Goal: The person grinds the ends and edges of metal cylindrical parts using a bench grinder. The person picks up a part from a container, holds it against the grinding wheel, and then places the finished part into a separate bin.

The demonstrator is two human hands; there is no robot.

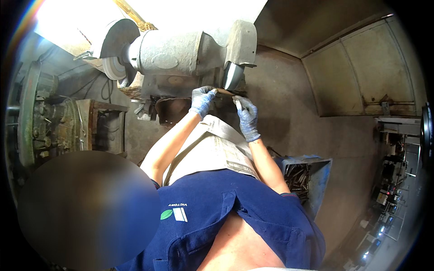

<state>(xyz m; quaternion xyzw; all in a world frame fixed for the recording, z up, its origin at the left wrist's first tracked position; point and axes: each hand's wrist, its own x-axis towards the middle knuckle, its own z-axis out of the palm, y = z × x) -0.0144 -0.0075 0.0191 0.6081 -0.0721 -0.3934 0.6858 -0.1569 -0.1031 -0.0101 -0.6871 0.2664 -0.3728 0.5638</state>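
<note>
Both my hands wear blue-grey work gloves. Between them lies a thin, brownish strip-like piece (225,91), held crosswise just below the right-hand wheel (233,76) of a grey bench grinder (169,53). My left hand (202,100) is closed on the piece's left end. At the other end, my right hand (247,117) pinches it with the fingertips. Whether the piece touches the wheel I cannot tell. A pale cloth apron (217,151) covers my lap below the hands.
A blue bin (322,178) of rod-like metal pieces (297,176) stands right of my lap. The grinder's pale left wheel (113,68) is partly exposed. Below the grinder is a rusty container (174,110). Greenish machinery (58,119) stands left; metal panels (361,67) rise at right.
</note>
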